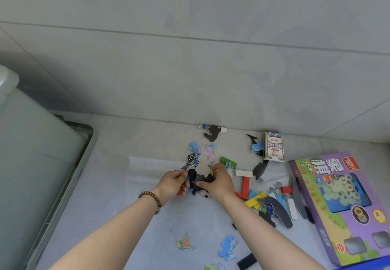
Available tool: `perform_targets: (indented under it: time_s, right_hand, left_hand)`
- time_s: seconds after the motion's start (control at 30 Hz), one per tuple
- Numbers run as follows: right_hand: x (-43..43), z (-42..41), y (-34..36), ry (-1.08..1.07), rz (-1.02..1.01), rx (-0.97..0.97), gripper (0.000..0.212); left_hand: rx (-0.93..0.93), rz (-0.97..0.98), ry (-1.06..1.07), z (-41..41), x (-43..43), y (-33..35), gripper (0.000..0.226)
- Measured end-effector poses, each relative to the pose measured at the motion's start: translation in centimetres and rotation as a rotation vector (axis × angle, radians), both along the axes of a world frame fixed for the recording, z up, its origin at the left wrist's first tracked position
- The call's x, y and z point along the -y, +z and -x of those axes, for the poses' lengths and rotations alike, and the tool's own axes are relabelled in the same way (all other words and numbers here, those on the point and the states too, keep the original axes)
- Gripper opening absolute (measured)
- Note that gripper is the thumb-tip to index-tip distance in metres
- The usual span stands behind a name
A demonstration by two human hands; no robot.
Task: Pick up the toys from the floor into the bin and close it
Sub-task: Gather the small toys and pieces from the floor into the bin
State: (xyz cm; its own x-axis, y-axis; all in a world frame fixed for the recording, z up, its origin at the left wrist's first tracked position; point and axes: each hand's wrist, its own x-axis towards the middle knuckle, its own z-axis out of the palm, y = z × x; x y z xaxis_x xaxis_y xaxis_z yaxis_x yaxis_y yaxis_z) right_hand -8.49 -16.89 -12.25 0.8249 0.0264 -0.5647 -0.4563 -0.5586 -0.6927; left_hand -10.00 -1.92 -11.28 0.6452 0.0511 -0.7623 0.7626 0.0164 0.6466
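My left hand [174, 184] and my right hand [218, 182] meet over the floor, both gripping a small stack of flat puzzle pieces [203, 164], dark and pale ones, held upright between the fingers. A wire ring puzzle [191, 160] lies just beyond my left hand. The grey plastic bin [48, 185] with its translucent lid stands at the far left. Coloured wooden blocks [245, 185], marbles and dark animal cutouts [274, 208] lie scattered to the right of my hands.
A purple chess game box [337, 202] lies at the right. A pack of playing cards [273, 149] stands near the wall. More map-like puzzle pieces [229, 247] lie close to me. A tiled wall rises behind the toys.
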Motion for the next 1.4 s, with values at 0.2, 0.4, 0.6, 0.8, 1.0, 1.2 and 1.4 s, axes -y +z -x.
perform_targets:
  time_s: [0.2, 0.4, 0.6, 0.8, 1.0, 1.2, 1.4]
  right_hand:
    - [-0.6, -0.3, -1.1, -0.095, -0.055, -0.051, 0.041]
    - [-0.6, -0.1, -1.4, -0.209, -0.16, -0.07, 0.041]
    - [0.3, -1.1, 1.4, -0.276, -0.359, -0.015, 0.035]
    - [0.1, -4.5, 8.8, -0.228, -0.415, 0.055, 0.029]
    - [-7.5, -6.4, 19.6, 0.021, -0.425, 0.101, 0.026]
    - [-21.8, -2.9, 26.1, 0.318, -0.493, 0.067, 0.02]
    - [-36.0, 1.2, 27.7, 0.498, -0.46, 0.014, 0.043]
  left_hand:
    - [-0.017, 0.062, -0.052, 0.2, 0.4, 0.4, 0.032]
    - [-0.018, 0.086, -0.082, 0.0, 0.0, 1.2, 0.033]
    - [0.063, 0.101, -0.107, -1.5, 0.6, 4.4, 0.026]
    - [0.207, -0.054, -0.032, -4.1, -3.3, 10.7, 0.019]
    - [0.39, -0.247, 0.07, -2.9, -13.5, 20.2, 0.02]
    - [0.456, -0.34, 0.312, 4.7, -27.2, 25.9, 0.032]
    - [0.317, -0.497, 0.473, 13.9, -38.8, 24.6, 0.028]
